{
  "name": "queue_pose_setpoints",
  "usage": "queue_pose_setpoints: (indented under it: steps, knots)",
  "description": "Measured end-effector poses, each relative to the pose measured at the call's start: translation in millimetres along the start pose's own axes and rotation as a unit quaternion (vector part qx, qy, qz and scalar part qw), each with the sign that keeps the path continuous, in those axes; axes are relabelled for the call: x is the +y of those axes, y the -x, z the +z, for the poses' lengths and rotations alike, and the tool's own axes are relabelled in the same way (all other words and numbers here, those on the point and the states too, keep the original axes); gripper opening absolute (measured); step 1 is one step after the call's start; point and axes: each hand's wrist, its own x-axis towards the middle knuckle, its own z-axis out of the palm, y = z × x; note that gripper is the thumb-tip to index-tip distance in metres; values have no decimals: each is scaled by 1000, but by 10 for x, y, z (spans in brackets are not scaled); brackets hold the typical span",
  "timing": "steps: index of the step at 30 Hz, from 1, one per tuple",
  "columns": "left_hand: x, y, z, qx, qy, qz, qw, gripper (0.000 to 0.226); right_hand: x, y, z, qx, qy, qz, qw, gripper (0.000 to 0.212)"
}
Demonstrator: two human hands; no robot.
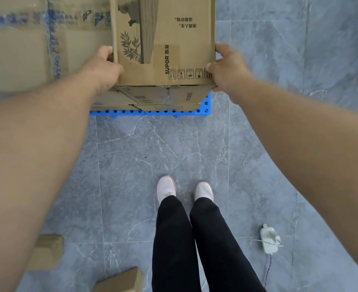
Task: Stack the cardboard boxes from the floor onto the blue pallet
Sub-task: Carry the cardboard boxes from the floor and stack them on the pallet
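Observation:
A tall cardboard box printed "SUPOR" (174, 39) sits on top of a lower cardboard box (163, 98) that rests on the blue pallet (152, 112). My left hand (104, 66) grips the tall box's left side near its bottom corner. Its right side is gripped by my right hand (226, 66). A large taped cardboard box (37, 49) stands to the left, also on the pallet side. Two more cardboard boxes lie on the floor at the lower left, one (47, 251) by my left forearm, another (121, 281) at the bottom edge.
My feet in white shoes (184, 189) stand on the grey marbled floor (152, 154), a short step from the pallet's front edge. A small white device with a cable (268, 241) lies on the floor at the right.

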Motion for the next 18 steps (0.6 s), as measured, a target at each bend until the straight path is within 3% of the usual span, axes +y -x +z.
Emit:
queue_pose_setpoints:
  steps: [18]
  knots:
    - [-62,-33,126,22,-44,27,998,55,-37,0,15,11,55,-5,998,46]
